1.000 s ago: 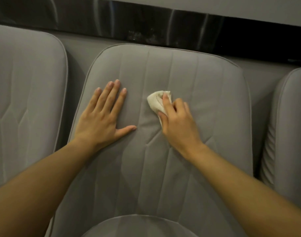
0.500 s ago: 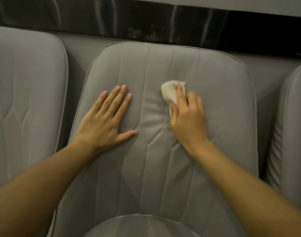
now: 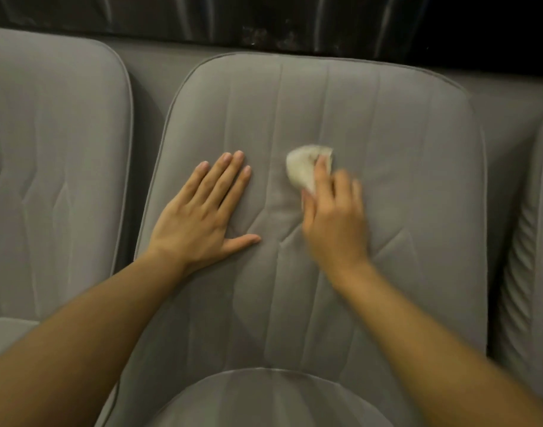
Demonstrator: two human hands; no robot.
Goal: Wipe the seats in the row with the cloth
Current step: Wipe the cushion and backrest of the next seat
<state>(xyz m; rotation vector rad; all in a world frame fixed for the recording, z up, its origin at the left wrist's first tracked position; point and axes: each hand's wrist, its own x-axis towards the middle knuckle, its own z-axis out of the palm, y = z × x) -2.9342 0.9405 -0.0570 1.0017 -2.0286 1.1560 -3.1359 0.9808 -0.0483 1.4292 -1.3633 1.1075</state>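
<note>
Right hand (image 3: 333,223) and cloth (image 3: 304,169) motion-blurred

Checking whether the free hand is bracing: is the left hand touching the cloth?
Apart. The head view shows the left hand flat on the middle seat, with bare grey fabric between it and the cloth in the right hand.

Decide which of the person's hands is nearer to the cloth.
Right. The right hand holds the cloth under its fingers, pressed on the middle seat back. The left hand lies flat on the seat, apart from the cloth.
</note>
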